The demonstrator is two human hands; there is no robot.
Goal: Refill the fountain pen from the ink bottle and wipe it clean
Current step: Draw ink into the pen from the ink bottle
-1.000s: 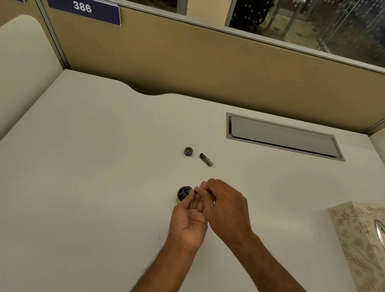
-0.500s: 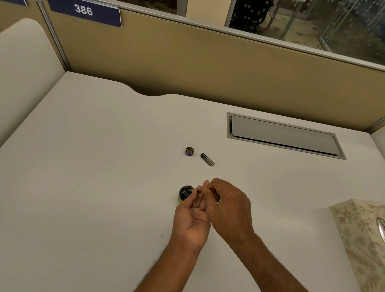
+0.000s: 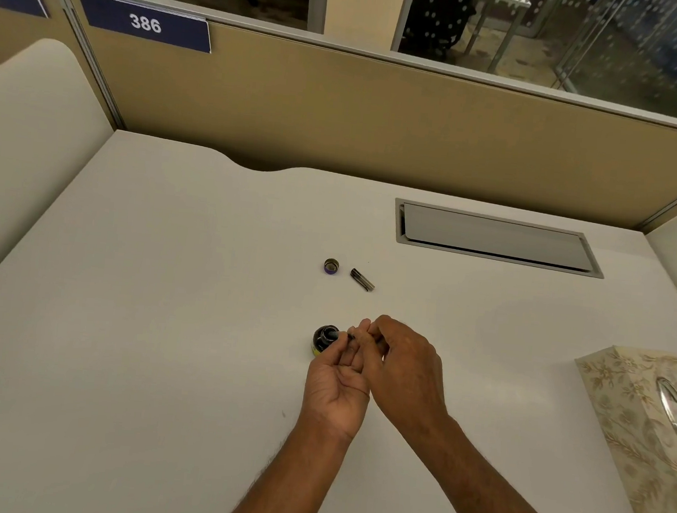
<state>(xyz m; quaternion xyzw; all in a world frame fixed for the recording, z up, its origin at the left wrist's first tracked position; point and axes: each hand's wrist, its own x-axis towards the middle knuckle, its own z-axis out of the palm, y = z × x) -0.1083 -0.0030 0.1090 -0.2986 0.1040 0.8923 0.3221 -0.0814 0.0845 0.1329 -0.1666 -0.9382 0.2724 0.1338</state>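
Observation:
A small dark ink bottle stands open on the white desk, right at my fingertips. My left hand, palm up, and my right hand, knuckles up, meet beside it and pinch a thin dark pen part whose tip points at the bottle's mouth. Most of that part is hidden by my fingers. Further back lie the bottle's round cap and a short dark pen piece.
A floral tissue box sits at the right edge of the desk. A grey cable hatch is set into the desk at the back right. Tan partition walls close off the back and sides.
Both hands stay together next to the bottle, with only a slight shift of the fingers. Cap and pen piece have not moved.

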